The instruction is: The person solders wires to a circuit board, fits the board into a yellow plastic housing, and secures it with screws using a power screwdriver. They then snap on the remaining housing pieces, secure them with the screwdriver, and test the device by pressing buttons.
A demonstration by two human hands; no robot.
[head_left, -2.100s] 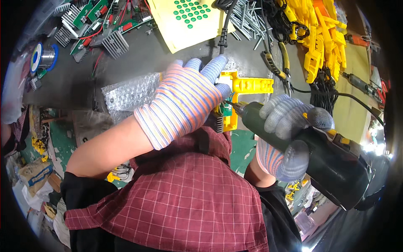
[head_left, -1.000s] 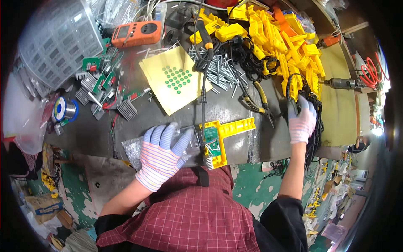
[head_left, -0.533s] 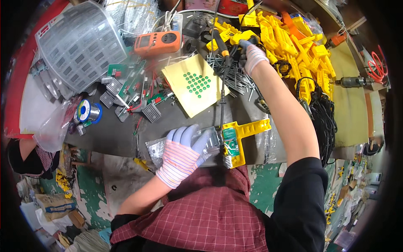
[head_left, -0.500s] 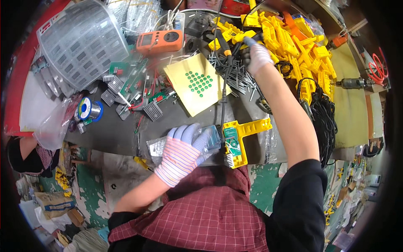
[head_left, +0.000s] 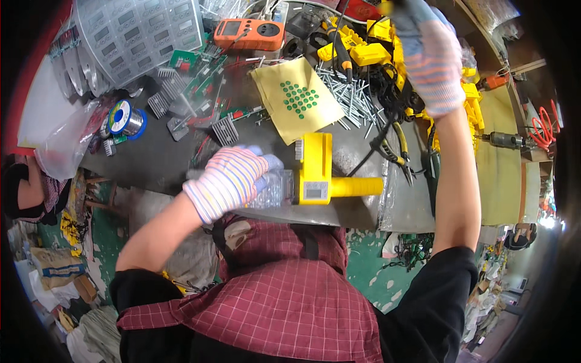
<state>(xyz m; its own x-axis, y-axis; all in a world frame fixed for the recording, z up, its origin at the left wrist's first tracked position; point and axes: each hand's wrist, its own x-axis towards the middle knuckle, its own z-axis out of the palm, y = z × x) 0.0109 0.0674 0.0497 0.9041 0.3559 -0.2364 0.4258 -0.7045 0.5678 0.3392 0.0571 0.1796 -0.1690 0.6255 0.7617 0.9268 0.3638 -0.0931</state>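
My left hand (head_left: 233, 178), in a striped knit glove, presses down on a clear plastic packet (head_left: 275, 190) at the near edge of the grey bench (head_left: 151, 160). Right beside its fingers lies a yellow T-shaped tool (head_left: 318, 175) with a small grey display, its handle pointing right. My right hand (head_left: 426, 54), also gloved, is raised high over the far side of the bench, above a heap of yellow plastic parts (head_left: 369, 51). It is blurred, its fingers curl, and what they hold is hidden at the top edge.
On the bench are an orange multimeter (head_left: 248, 33), a yellow paper with green dots (head_left: 296, 100), loose nails (head_left: 354, 103), a solder spool (head_left: 124, 118), heat sinks (head_left: 224, 130), pliers (head_left: 396, 154) and grey trays (head_left: 139, 36). A drill (head_left: 508, 140) lies at right.
My right hand has risen from the yellow heap toward the camera. The yellow tool's handle now points straight right. My left hand stays on the packet.
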